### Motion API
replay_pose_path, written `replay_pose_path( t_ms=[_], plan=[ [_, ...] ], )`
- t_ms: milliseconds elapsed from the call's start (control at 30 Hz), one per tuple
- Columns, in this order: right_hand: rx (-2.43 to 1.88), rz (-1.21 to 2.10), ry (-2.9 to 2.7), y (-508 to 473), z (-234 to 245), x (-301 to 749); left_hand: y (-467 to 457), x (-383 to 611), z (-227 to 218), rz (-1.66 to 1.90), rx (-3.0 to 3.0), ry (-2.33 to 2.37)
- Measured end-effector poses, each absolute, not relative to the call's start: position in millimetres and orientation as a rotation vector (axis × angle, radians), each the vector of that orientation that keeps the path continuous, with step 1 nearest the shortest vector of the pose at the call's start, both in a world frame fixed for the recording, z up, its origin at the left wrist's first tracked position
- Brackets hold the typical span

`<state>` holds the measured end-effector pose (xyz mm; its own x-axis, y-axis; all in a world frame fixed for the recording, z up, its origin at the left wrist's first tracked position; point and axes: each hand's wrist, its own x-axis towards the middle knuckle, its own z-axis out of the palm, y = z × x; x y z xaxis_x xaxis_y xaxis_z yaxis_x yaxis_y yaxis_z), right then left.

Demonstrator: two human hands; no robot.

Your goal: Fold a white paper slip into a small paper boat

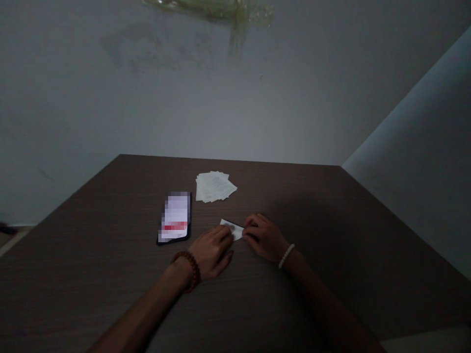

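The slip [237,232] lies on the surface [110,274] between the two hands, nearer than the papers [216,187]. The left hand [211,250] rests its fingertips on the slip's left part, its grip loose, thumb out to the side. The right hand [265,238] has its grip nearly closed, thumb and fingers pinching the slip's right end. The papers lie overlapped in a pile beyond, with the phone [174,215] left of the slip. A brown bracelet [194,269] circles the left wrist, a pale band [286,255] the right.
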<state>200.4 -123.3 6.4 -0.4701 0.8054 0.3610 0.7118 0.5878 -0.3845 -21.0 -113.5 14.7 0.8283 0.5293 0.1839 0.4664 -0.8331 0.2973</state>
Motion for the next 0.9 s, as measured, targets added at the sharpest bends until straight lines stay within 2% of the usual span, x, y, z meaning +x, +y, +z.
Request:
replay_pose_path(
  t_ms=[900],
  plan=[
    [-1.339, 0.198, -2.152, -121, -2, 189, -115, -18, 14, 0.377, 2.833, 0.739]
  ],
)
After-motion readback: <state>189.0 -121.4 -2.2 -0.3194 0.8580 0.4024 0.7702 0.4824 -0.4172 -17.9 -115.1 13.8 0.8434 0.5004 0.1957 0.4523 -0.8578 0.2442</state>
